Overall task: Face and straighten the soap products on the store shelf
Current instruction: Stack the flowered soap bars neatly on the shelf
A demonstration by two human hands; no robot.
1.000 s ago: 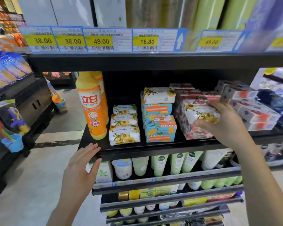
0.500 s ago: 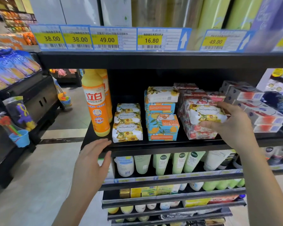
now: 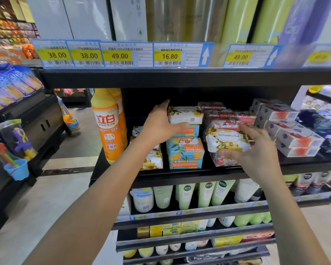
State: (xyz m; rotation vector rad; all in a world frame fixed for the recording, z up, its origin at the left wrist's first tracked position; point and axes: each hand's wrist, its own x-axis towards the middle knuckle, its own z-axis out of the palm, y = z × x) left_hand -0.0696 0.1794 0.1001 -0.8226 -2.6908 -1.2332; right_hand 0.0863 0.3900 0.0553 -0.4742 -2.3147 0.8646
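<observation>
Our left hand (image 3: 159, 125) lies with straight fingers against the left end of the white bar (image 3: 185, 115) atop the blue stack (image 3: 185, 153), thumb along the bar's lower front edge, not closed round it. Just right of the blue stack, our right hand (image 3: 256, 150) pinches the floral bar (image 3: 227, 140), thumb beneath and fingers over it. We judge these paper-wrapped bars light, firm and slick, so they are best held by the short ends.

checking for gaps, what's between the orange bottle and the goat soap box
In the head view, a stack of floral soaps sits between the orange bottle and goat soap box, partly hidden by the left arm.
</observation>
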